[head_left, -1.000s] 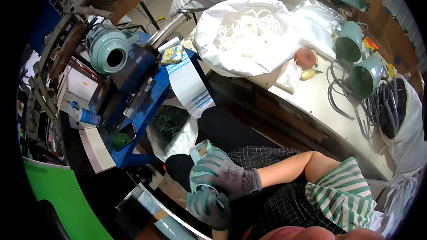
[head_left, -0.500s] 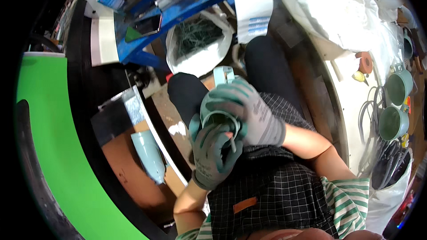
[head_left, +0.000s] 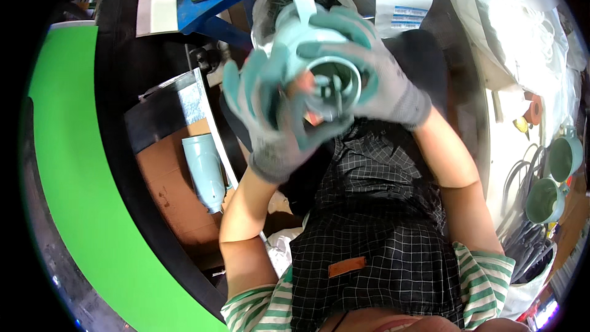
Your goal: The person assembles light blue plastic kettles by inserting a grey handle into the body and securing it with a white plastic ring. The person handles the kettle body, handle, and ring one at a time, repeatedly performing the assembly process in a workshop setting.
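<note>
While we are sitting, we are lifting a pale green housing [head_left: 319, 43].
Our left hand [head_left: 270, 110] and right hand [head_left: 362, 67] are both gripping it above our checked apron [head_left: 369, 227].

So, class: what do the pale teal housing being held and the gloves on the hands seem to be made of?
Teal housing: probably moulded plastic or painted metal; smooth, even colour, slightly glossy, with a round opening. Gloves on the left hand and right hand: grey knit fabric with teal coating, likely rubber, on the fingers.
</note>
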`<state>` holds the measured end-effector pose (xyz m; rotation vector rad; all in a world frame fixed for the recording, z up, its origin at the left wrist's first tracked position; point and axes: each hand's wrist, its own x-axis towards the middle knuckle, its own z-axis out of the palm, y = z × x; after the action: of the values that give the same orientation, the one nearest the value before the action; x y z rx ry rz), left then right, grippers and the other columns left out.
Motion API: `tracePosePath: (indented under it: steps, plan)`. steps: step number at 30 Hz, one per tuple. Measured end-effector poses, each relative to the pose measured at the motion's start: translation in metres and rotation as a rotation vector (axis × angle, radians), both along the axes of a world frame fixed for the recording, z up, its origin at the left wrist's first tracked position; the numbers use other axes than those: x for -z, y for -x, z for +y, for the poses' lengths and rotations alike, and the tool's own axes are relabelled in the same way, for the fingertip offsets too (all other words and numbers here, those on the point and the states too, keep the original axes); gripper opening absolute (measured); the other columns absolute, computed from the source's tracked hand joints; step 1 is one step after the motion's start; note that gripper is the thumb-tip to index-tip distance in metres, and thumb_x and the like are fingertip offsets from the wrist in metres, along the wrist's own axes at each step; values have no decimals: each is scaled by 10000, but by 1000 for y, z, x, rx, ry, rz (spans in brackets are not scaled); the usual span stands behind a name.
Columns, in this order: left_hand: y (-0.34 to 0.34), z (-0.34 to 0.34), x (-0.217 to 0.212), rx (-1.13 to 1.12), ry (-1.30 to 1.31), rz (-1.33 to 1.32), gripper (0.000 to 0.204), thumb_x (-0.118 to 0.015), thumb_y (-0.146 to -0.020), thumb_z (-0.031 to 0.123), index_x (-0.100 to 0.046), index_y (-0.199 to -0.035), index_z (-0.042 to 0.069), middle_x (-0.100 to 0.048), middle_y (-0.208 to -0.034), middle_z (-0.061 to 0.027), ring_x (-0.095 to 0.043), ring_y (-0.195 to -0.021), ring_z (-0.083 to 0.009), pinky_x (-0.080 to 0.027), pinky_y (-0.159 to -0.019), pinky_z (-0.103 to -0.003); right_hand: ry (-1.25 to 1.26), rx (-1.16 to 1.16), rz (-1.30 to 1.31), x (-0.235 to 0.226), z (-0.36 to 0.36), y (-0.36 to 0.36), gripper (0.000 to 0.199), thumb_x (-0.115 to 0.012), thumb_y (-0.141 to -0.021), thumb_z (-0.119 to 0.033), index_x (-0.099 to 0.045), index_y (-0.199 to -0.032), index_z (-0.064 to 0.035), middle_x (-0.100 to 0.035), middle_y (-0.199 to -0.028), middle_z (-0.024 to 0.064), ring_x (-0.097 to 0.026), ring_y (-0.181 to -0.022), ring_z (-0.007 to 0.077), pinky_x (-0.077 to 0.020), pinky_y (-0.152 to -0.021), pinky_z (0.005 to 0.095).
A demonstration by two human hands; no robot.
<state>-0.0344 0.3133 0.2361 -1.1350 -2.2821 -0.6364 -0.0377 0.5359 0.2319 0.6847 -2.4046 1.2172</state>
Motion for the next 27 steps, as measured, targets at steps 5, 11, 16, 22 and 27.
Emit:
tracePosePath:
  steps: [5, 11, 16, 22, 27]
  plan:
    - [23, 17, 6, -52, -88, 7, 1193, -950, -700, 554, -359, -1550, -40, -445, -1504, -269, -514, -1336, -459, -451, -1113, -570, -40, 65, 161, -2, 17, 16, 790, -911, -708, -425, -632, -1429, -262, -485, -1567, 140, -415, -1468, 425, -361, -1205, 577]
    - [-35, 6, 8, 59, -153, -357, 1174, -967, -694, 483, -333, -1555, -2, -486, -1457, -229, -555, -1300, -423, -500, -1088, -542, 168, -257, -112, -50, 56, -75, 694, -871, -703, -255, -694, -1355, -98, -414, -1616, 196, -349, -1528, 419, -321, -1237, 582]
    - [-72, 26, -2, 319, -354, -764, 1167, -981, -689, 424, -310, -1558, 30, -520, -1418, -195, -589, -1270, -392, -541, -1067, -519, 436, 294, -291, -40, 144, -113, 243, -797, -884, -154, -767, -1084, -18, -765, -1065, 116, -729, -997, 227, -572, -891, 365]
    - [-57, 41, -39, 305, -91, -708, 1034, -950, -717, 365, -388, -1519, 31, -604, -1311, -182, -624, -1209, -382, -520, -1045, -500, -360, 1110, 116, -65, 287, -45, 207, -716, -943, -229, -776, -1105, -117, -738, -1103, 95, -705, -982, 249, -584, -816, 406]
    - [-58, 47, -25, 322, -155, -338, 911, -891, -790, 329, -398, -1510, 68, -597, -1337, -224, -618, -1153, -452, -486, -1008, -584, -948, 1216, -372, -35, 338, 24, 234, -682, -955, -256, -755, -1161, -171, -681, -1238, 90, -656, -1186, 278, -574, -938, 442]
